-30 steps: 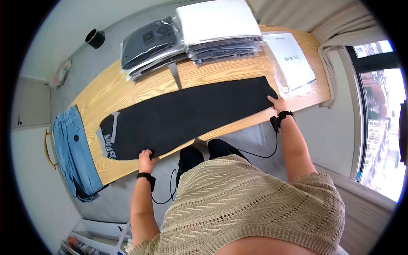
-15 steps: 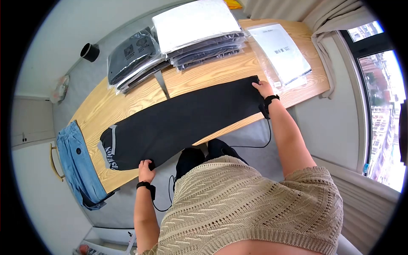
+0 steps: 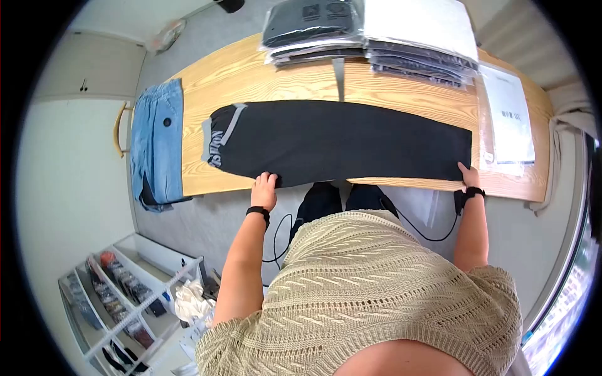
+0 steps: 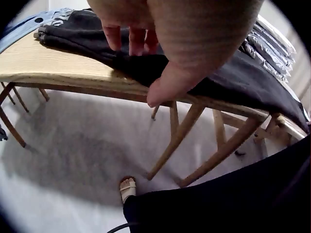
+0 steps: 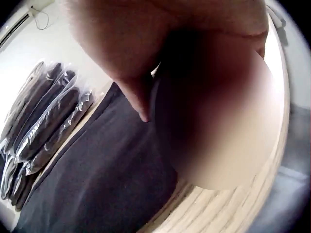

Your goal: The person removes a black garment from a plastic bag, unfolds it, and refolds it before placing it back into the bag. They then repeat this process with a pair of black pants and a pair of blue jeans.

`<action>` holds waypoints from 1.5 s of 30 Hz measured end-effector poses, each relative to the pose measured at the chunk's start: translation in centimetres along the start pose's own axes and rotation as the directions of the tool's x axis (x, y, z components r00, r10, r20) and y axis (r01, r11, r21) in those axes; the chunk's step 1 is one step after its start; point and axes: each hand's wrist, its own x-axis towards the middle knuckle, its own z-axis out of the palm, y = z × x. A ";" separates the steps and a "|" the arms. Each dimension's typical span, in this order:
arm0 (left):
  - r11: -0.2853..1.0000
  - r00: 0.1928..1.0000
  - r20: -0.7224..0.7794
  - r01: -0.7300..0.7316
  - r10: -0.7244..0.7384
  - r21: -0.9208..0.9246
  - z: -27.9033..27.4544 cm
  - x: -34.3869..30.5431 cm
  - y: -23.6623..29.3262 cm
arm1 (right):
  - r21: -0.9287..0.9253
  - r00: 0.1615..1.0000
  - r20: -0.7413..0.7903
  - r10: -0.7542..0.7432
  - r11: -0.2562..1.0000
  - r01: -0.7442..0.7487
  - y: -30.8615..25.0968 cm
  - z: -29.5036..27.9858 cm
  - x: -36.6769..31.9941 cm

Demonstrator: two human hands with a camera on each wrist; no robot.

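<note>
Black trousers (image 3: 351, 138) lie folded lengthwise along the table's near side, with grey trim and lettering at the left end. At their near edge, toward the lettered end, my left hand (image 3: 264, 191) grips the cloth. In the left wrist view its fingers (image 4: 137, 41) rest over the fabric, and the thumb is lower, by the table's rim. My right hand (image 3: 469, 176) pinches the near corner of the right-hand hem. The right wrist view shows its thumb (image 5: 138, 104) on top of the black cloth; a blurred patch hides the other fingers.
Blue jeans (image 3: 158, 138) hang over the left end of the wooden table (image 3: 200, 81). Bagged garments (image 3: 310, 25) and a taller stack topped with white (image 3: 420, 28) stand at the back. A clear packet (image 3: 511, 119) lies at the right. A divided rack (image 3: 119, 294) stands lower left.
The head view has turned, so the table and trousers appear farther right. My right hand has moved down the hem to its near corner. The left hand keeps to the near edge.
</note>
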 end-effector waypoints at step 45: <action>0.900 0.910 -0.073 -0.389 0.409 0.195 -1.1 3.8 -19.9 | -0.260 0.295 0.427 -0.855 0.197 0.946 -27.6 27.8 -30.0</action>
